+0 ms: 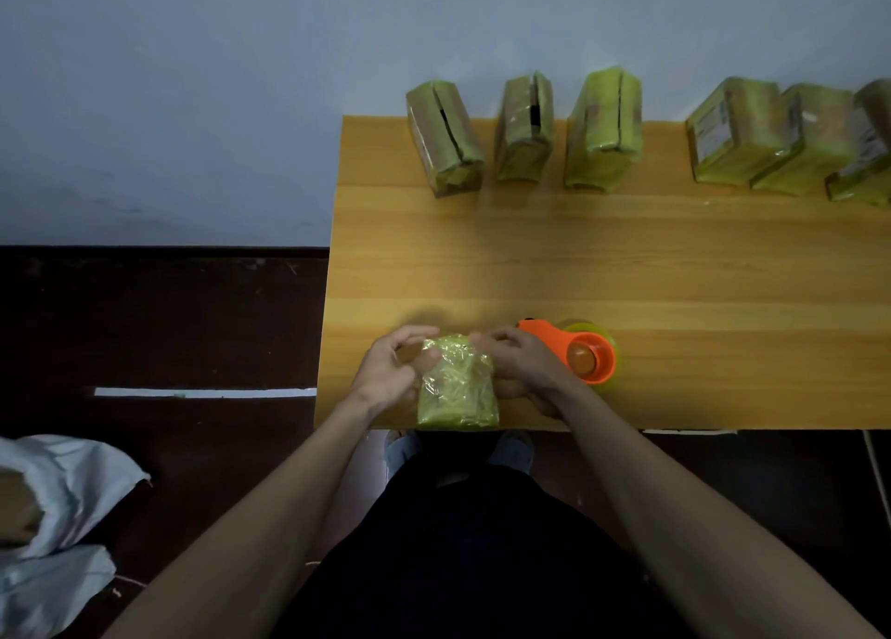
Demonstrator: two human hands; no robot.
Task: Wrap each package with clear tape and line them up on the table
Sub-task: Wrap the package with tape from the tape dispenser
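Clearly the package (457, 387) lay at the worktop's (627, 262) near edge, long axis running away from me, between both hands. My left hand (388, 373) and right hand (523, 366) each had a grip curled on its far end; the row of packages (525, 132) stood well beyond.

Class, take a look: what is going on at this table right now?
A person stands at a wooden table working on one greenish package at its near edge. The left hand and right hand both have fingers on the package's top end. An orange tape dispenser lies on the table just right of the right hand. Six packages are lined up along the far edge: three spaced apart, three leaning together at the right.
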